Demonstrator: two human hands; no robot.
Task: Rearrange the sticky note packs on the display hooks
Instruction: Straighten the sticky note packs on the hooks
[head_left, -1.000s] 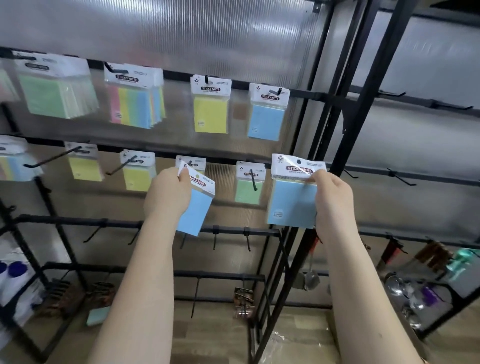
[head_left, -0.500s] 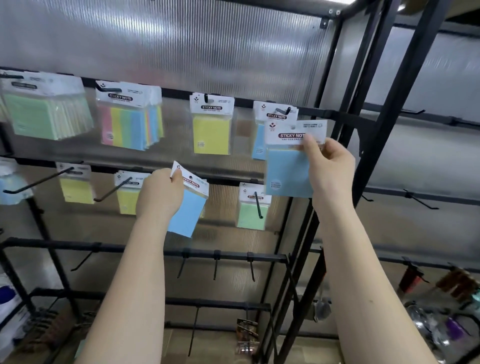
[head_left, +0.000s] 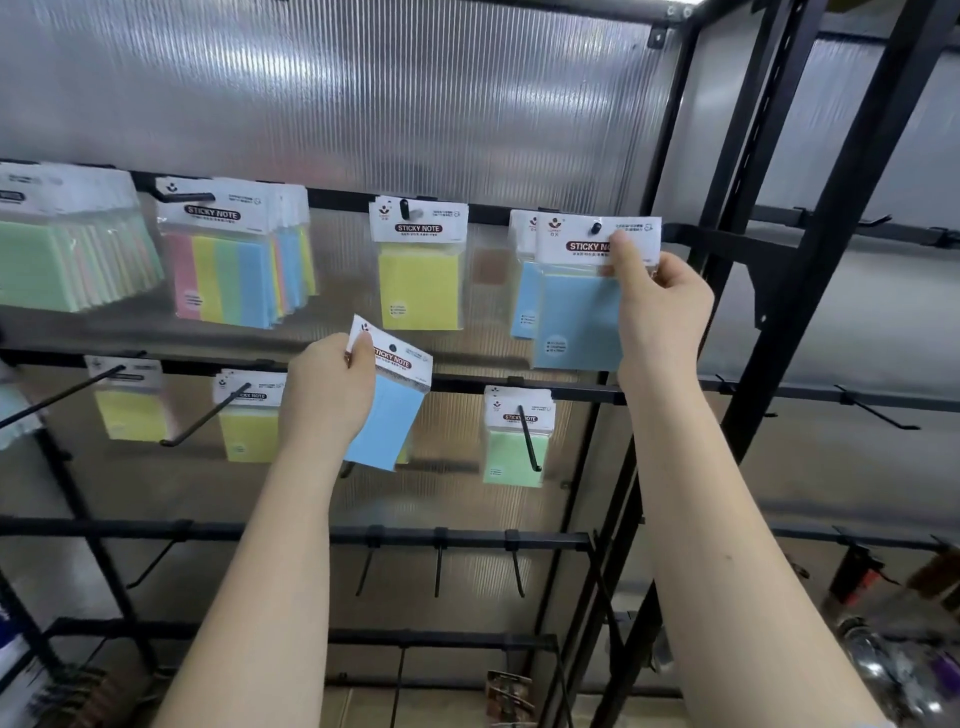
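Head view: my right hand is threading a blue pack onto the top hook; left hand is pinching the next pack, waiting its turn.

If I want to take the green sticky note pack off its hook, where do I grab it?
Pinch the green pack by its lower half, from the front, and slide it forward along the hook. The hook pokes through the white card at the top and slants out toward you, so that is the way off.
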